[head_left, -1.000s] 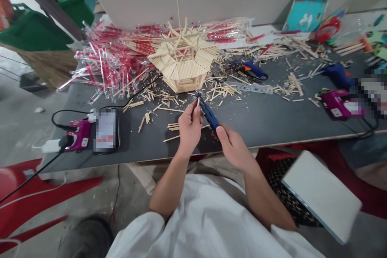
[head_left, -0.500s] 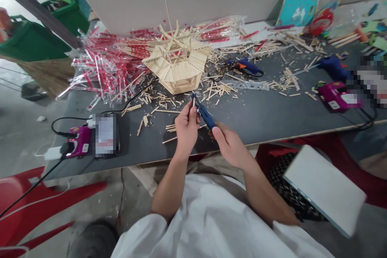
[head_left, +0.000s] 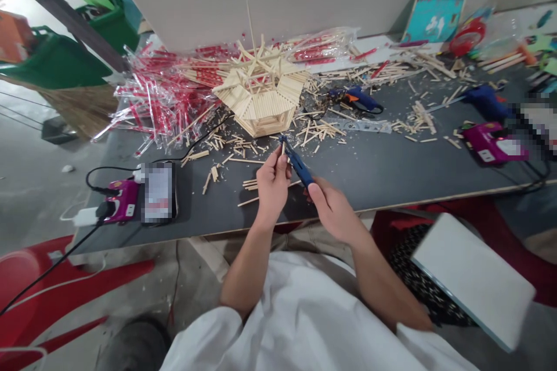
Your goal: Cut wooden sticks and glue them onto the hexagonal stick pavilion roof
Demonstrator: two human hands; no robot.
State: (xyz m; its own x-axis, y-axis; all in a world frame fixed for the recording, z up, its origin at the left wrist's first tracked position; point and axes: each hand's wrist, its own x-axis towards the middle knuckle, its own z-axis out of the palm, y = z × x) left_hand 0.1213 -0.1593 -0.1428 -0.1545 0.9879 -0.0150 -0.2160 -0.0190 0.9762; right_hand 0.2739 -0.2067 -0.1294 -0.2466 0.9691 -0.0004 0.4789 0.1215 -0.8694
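Observation:
Over the front of the table, my left hand [head_left: 273, 178] pinches a short piece of wooden chopstick [head_left: 284, 149] that points away from me. My right hand [head_left: 333, 204] is wrapped round a dark blue hand cutter [head_left: 299, 166] resembling pliers. The cutter's head meets the stick's far end; its exact jaw position is too small to tell. Just beyond both hands stands a many-sided wooden stick model [head_left: 264, 105], with a flared roof and a thin upright stick. Several loose sticks [head_left: 250, 184] lie beside my left hand.
Red-and-clear chopstick wrappers [head_left: 161, 95] heap at the back left. A blue glue gun [head_left: 363, 99] and a clear ruler [head_left: 365, 126] lie right of the model among stick scraps. A phone [head_left: 159, 194] and purple power adapter [head_left: 123, 202] sit left; another purple adapter [head_left: 496, 144] sits right.
The whole view has shifted slightly, so the table's things appear a little further right. Both hands keep the same grip on the stick and the cutter.

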